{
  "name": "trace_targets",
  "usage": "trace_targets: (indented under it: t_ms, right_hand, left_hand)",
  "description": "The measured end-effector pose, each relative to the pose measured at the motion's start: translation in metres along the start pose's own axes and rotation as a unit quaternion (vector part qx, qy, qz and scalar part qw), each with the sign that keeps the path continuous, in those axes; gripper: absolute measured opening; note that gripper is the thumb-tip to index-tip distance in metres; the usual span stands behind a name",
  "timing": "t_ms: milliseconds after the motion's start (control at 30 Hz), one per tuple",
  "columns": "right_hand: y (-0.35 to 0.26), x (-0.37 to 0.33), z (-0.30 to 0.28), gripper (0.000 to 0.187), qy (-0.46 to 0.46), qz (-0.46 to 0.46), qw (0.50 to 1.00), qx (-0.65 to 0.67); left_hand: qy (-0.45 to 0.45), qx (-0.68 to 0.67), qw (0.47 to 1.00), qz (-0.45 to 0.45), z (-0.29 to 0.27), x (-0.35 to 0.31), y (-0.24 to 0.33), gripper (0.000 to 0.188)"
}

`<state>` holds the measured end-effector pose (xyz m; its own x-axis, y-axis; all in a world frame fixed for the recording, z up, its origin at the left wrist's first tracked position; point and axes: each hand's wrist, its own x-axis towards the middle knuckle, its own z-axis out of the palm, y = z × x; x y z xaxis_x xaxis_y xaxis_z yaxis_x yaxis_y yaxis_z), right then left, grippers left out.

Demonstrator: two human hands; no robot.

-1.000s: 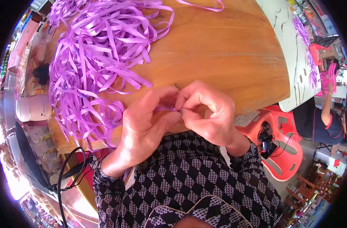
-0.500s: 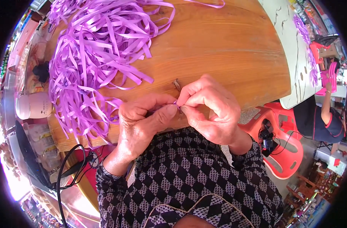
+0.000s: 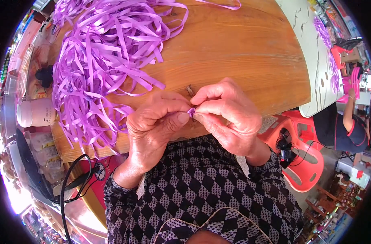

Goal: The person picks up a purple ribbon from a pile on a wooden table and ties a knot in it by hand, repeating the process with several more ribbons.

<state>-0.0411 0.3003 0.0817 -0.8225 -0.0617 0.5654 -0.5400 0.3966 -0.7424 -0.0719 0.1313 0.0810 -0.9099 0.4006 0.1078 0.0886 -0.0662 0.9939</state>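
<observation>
Far left, see a white jar (image 3: pixel 37 113) with dark print, too small to read well. Next, find a big heap of purple ribbon (image 3: pixel 108 53) on the wooden table (image 3: pixel 234 53). Then see the left hand (image 3: pixel 149 128) pinching a tiny purple ribbon twist (image 3: pixel 191 112) over the table's near edge, and, close by, the right hand (image 3: pixel 231 118) pinching its other side. Press thumbs in snug and go gently. Past the red plastic chair (image 3: pixel 314 164), can't read any label.
</observation>
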Motion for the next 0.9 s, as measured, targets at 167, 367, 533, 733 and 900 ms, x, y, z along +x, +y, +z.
trace_targets:
  t_ms: [167, 367, 533, 733, 900]
  right_hand:
    - [0.002, 0.000, -0.003, 0.015, -0.006, 0.001, 1.000, -0.005]
    - [0.003, 0.000, -0.003, 0.014, -0.009, 0.010, 1.000, 0.015]
    - [0.002, 0.000, -0.005, 0.013, -0.010, 0.016, 1.000, 0.017]
    - [0.000, 0.000, -0.004, 0.012, -0.009, 0.030, 0.999, 0.028]
    - [0.001, -0.002, -0.003, 0.012, -0.021, 0.011, 1.000, 0.016]
  left_hand:
    - [-0.014, -0.027, 0.988, -0.154, 0.000, -0.001, 0.016, 0.010]
    - [-0.020, -0.034, 0.981, -0.190, -0.002, -0.001, 0.014, 0.014]
    - [-0.018, -0.062, 0.975, -0.214, -0.001, -0.003, 0.011, 0.014]
    - [0.004, -0.130, 0.965, -0.227, 0.000, -0.006, 0.003, 0.014]
    - [-0.001, -0.111, 0.972, -0.207, 0.002, -0.009, 0.005, 0.014]
